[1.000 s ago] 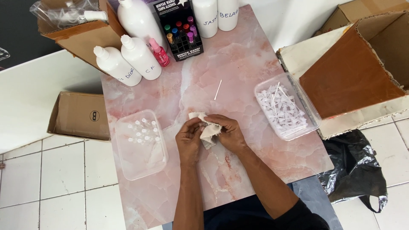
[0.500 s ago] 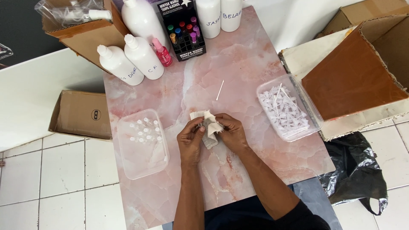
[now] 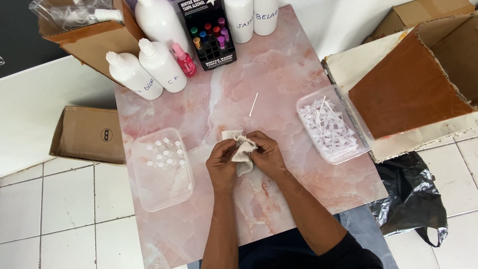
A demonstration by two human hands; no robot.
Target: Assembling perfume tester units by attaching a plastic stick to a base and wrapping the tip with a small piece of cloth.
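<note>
My left hand (image 3: 221,162) and my right hand (image 3: 265,153) are together over the middle of a pink marble tabletop (image 3: 279,74), both gripping a small crumpled off-white cloth (image 3: 242,148). What the cloth wraps, if anything, is hidden by my fingers. A thin white stick (image 3: 253,104) lies loose on the marble just beyond my hands. To my left stands a clear plastic tub (image 3: 162,167) with several small clear vials. To my right, a second clear tub (image 3: 332,123) holds a pile of white plastic pieces.
Several white squeeze bottles (image 3: 149,67), a small pink bottle (image 3: 184,60) and a black rack of coloured vials (image 3: 209,32) line the far edge. Cardboard boxes stand at far left (image 3: 87,35), on the floor left (image 3: 87,134) and at right (image 3: 423,74). A black bag (image 3: 411,199) lies on the tiles.
My hands stay in place and keep working the cloth between the fingers. The view has shifted slightly; nothing else on the table has moved.
</note>
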